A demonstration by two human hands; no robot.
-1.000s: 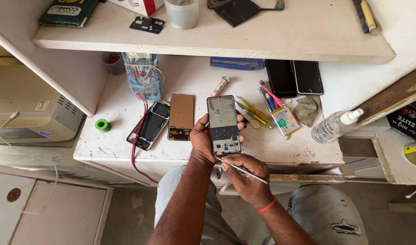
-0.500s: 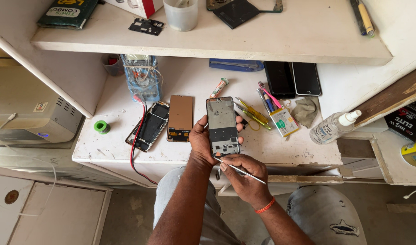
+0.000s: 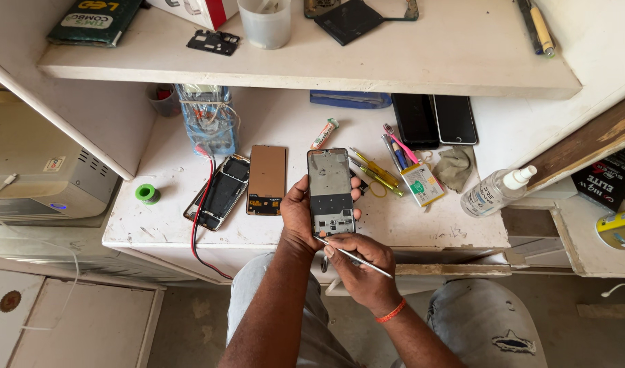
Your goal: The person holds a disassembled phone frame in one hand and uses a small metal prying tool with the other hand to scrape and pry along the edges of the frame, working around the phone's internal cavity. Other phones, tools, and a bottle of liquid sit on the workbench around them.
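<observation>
Above the desk edge, grey phone frame (image 3: pixel 331 193), upright, components exposed

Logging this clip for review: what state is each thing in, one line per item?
Phone frame: opened, upright in left hand.
Tweezers: in right hand, tip at the frame's lower edge.
Opened phone: flat, red and black wires attached.
Screen panel: face down.
Spray bottle: lying on its side.

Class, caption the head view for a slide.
Left hand holds an opened phone; right hand touches tweezers to it.
</observation>
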